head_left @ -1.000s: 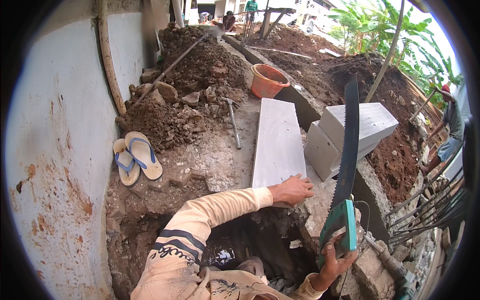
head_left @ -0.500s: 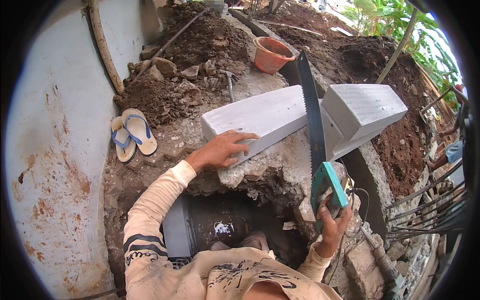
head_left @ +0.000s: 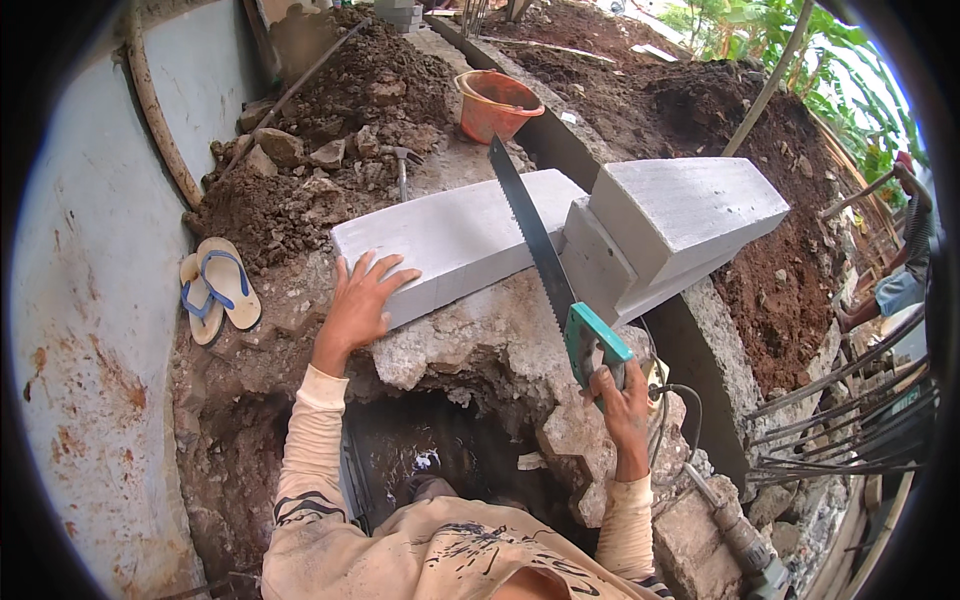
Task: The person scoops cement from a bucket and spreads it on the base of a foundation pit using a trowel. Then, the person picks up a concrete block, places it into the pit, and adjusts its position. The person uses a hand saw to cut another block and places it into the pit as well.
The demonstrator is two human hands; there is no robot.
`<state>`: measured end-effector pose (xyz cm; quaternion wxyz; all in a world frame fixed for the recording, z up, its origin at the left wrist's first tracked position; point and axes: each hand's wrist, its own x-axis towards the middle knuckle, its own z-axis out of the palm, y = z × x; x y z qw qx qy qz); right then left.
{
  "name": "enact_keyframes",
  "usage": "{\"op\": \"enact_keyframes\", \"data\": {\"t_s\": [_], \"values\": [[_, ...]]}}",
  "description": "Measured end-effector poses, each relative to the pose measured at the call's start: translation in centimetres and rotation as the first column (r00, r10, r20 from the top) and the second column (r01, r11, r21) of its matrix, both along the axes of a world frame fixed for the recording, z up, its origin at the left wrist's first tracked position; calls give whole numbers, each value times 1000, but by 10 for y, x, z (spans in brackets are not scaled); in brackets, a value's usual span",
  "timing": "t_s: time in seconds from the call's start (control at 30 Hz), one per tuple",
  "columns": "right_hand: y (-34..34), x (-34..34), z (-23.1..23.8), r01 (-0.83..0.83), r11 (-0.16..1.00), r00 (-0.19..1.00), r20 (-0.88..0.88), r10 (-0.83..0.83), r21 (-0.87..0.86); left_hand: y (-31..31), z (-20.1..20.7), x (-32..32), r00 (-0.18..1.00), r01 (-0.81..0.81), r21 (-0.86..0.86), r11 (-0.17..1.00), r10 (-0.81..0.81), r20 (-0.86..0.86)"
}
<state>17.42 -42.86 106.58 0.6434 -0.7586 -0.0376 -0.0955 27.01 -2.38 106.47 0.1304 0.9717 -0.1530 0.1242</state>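
White block [head_left: 440, 232]: lay beyond the pit [head_left: 500, 425], its long axis going left to right, slightly away.
Left hand [head_left: 358, 303]: was nearer, fingers spread over the block's left end.
Right hand [head_left: 620, 403]: held the saw [head_left: 538, 235], fingers curled around its handle, near the pit's right edge.
Broken concrete [head_left: 480, 330]: lay between pit and block.
Stacked blocks [head_left: 690, 215]: stood beyond the pit's right side, leaving little room.

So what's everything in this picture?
Saw: one, black and teal, centre
Long block: one, white, centre-left
Stacked blocks: at least two, white, centre-right
Bucket: one, orange, upper centre
Hammer: one, grey, upper left
Sandals: two, cream-blue, left
Wall: one, pale blue, left
Power tool: one, grey, lower right
Metal rods: several, dark, right
Plants: several, green, upper right
Other person: one, blue shorts, right
Left hand: one, bare, on long block
Right hand: one, bare, gripping saw
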Motion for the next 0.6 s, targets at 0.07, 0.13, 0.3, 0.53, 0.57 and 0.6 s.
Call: {"op": "enact_keyframes", "data": {"t_s": [0.07,0.13,0.3,0.53,0.57,0.6], "values": [[-2,33,-9,-51,995,999,3,51,90,-29,1,9,992,-122,45,992,121,23],[-2,70,-12,-85,985,996,33,81,150,-67,13,33,985,-125,-75,989,133,107],[30,144,-16,-184,915,983,72,169,359,-124,-9,114,965,-234,-223,946,254,66],[40,179,-21,-206,921,978,54,200,332,-147,-25,119,942,-280,-205,938,309,131],[41,183,-24,-216,919,976,60,208,329,-147,-26,120,938,-290,-197,936,319,136],[40,187,-30,-225,918,974,67,215,326,-148,-27,120,934,-300,-190,935,329,142]]}}
